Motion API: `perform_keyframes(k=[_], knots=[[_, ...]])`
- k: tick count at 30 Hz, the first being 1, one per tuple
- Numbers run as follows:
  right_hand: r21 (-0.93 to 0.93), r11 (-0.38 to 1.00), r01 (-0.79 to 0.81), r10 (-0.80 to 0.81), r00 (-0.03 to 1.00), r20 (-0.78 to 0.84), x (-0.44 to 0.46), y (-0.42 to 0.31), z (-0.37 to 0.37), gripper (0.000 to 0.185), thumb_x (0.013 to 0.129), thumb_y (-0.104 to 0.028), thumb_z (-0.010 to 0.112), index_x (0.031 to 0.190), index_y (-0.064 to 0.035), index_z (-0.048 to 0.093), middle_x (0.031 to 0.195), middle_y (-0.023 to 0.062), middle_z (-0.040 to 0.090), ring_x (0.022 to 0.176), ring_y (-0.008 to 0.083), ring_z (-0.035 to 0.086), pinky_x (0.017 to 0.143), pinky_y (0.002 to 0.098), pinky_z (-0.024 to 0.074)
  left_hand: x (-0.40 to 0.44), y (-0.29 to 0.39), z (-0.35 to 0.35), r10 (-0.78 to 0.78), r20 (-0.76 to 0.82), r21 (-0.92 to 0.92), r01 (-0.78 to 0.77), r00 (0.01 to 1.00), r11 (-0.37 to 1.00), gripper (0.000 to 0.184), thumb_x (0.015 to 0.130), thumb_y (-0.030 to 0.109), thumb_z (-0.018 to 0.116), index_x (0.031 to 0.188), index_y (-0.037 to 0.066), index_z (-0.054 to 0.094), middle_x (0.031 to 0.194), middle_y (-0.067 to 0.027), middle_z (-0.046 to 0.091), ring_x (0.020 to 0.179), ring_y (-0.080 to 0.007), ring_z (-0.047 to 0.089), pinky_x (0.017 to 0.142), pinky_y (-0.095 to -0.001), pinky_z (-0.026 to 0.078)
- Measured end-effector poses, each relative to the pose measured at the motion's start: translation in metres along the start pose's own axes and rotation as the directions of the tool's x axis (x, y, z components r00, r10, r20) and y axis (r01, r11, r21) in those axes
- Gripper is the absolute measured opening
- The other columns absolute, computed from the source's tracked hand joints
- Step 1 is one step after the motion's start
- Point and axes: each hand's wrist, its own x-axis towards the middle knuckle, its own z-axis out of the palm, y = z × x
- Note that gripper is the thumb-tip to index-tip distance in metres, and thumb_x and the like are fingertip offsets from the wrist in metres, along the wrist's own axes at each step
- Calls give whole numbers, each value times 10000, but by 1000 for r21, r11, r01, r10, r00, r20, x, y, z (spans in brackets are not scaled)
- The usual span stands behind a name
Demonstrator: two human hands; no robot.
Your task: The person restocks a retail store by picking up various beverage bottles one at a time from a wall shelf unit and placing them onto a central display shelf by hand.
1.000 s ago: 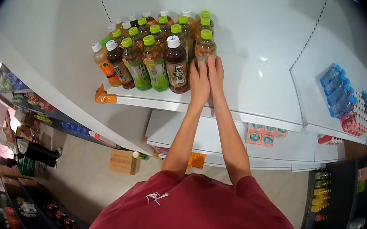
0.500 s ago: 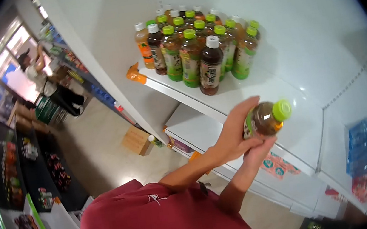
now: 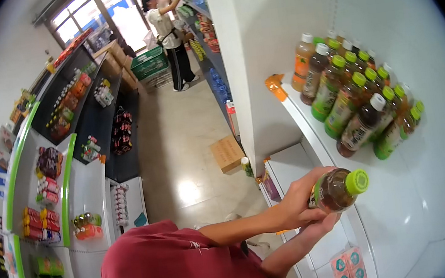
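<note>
My left hand (image 3: 302,200) is wrapped round a bottle of brown drink with a green cap (image 3: 337,190), held tilted in front of the white shelf (image 3: 347,193). My right hand (image 3: 318,231) is just below, its fingers against the underside of the same bottle; part of them is hidden behind it. Past the hands, a group of bottles stands on the shelf, among them a dark one with a white cap (image 3: 361,125) at the front and an orange-labelled one (image 3: 302,62) at the corner.
A person (image 3: 166,34) in a light top reaches to a shelf beside a green crate (image 3: 149,63). A cardboard box (image 3: 227,153) lies on the floor near the shelf end. Stocked shelves (image 3: 67,199) line the left side. Pink packs (image 3: 350,269) sit on a lower shelf.
The bottle in my hands has come off the shelf group and out toward the shelf's front edge. The view has turned left, showing more of the aisle and the other person.
</note>
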Motion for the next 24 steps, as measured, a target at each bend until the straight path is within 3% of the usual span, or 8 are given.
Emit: perform_keyframes(k=[3,7,11,16,18,21,23,24], knots=[[64,997,-43,44,999,-10,-13,1,30,773,912,-528,447,1437,38,399,1365,185,514,1237,285,542,1002,407,456,-4,16,-27,45,-48,66,-42,998,997,785,767,295,792,1423,54,433,1306,-148,590,1192,-287,603,1013,-382,464],[42,999,-32,28,996,87,-30,-3,78,763,916,-513,451,1441,37,392,1375,188,508,1247,294,539,1013,417,452,-12,32,-67,56,-121,-61,-64,991,996,792,774,329,799,1421,44,442,1309,-142,593,1204,-273,596,1017,-378,458],[18,997,76,-77,916,395,-40,29,129,644,1015,-480,337,1439,-1,413,1371,168,509,1244,292,526,1028,430,437,-21,58,-138,145,-263,50,-137,954,989,814,794,452,782,1412,31,458,1312,-152,590,1198,-289,600,1012,-378,456],[80,990,-115,42,790,611,-79,66,221,573,1024,-424,384,1416,-9,431,1349,133,524,1224,257,538,1008,400,455,-51,82,-246,244,-411,201,-174,878,964,815,803,511,752,1397,30,470,1270,-172,601,1142,-345,619,961,-394,482],[92,979,-182,96,810,578,-103,84,264,559,1026,-418,391,1413,-17,436,1354,122,521,1225,246,536,1009,395,457,-64,89,-288,296,-482,268,-184,824,946,808,800,510,745,1389,27,474,1268,-177,603,1145,-362,617,959,-408,485],[75,950,-302,199,774,601,-127,125,306,563,1031,-421,418,1433,-27,418,1386,111,504,1256,234,519,1024,386,454,-87,98,-345,312,-556,411,-71,770,909,834,838,569,712,1383,-16,475,1272,-160,602,1168,-303,606,1004,-387,455],[76,916,-394,275,756,594,-150,138,342,562,1039,-408,435,1442,-18,403,1387,114,507,1273,231,511,1029,377,456,-103,113,-384,306,-577,431,-36,758,902,800,795,449,779,1395,13,479,1296,-156,603,1204,-321,597,1022,-398,452],[131,848,-513,338,716,611,-157,142,360,533,1065,-396,355,1447,-27,396,1383,100,507,1268,221,510,1036,370,447,-110,117,-398,298,-598,453,6,744,892,804,771,418,800,1396,24,483,1301,-151,604,1207,-324,597,1025,-398,453]])
